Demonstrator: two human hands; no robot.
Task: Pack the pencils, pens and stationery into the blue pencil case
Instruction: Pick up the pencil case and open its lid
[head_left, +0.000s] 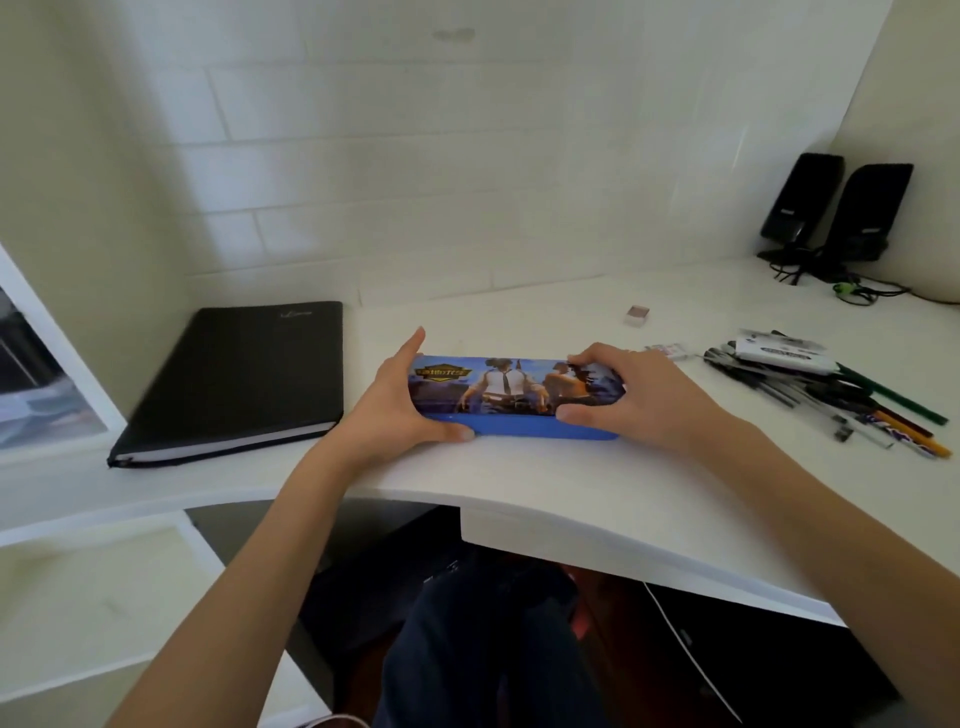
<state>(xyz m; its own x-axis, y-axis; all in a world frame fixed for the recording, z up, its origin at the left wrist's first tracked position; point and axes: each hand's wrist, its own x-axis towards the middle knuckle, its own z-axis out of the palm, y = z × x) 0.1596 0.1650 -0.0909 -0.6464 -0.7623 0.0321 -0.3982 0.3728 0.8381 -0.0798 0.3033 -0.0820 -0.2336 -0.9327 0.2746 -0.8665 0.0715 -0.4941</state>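
The blue pencil case (519, 410), its lid printed with game figures, lies closed on the white desk (519, 499) in front of me. My left hand (395, 405) grips its left end, thumb along the front edge and fingers behind. My right hand (628, 395) grips the right end, fingers curled over the lid and thumb on the front. A heap of pens and pencils (831, 395) lies to the right, with a white packet (784, 356) on top. A small eraser (638, 314) sits farther back.
A black notebook (239, 379) lies on the desk to the left of the case. Two black speakers (836, 213) with cables stand at the back right against the wall. The desk's curved front edge runs just below my wrists.
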